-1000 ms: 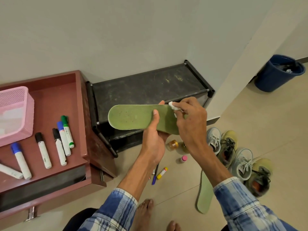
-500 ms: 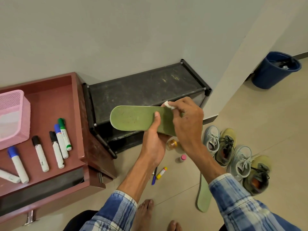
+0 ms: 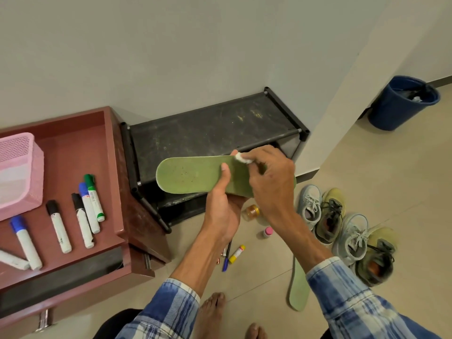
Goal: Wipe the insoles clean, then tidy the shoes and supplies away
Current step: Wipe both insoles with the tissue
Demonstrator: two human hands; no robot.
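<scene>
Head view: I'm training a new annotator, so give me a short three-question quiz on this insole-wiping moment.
1. True or false: the left hand holds the green insole from below, with its thumb on top.
2. What does the right hand pinch against the insole's edge? A) a white wad B) a blue marker C) a glue stick
3. How many shoes stand on the floor?

Key: 1 true; 2 A; 3 four.
</scene>
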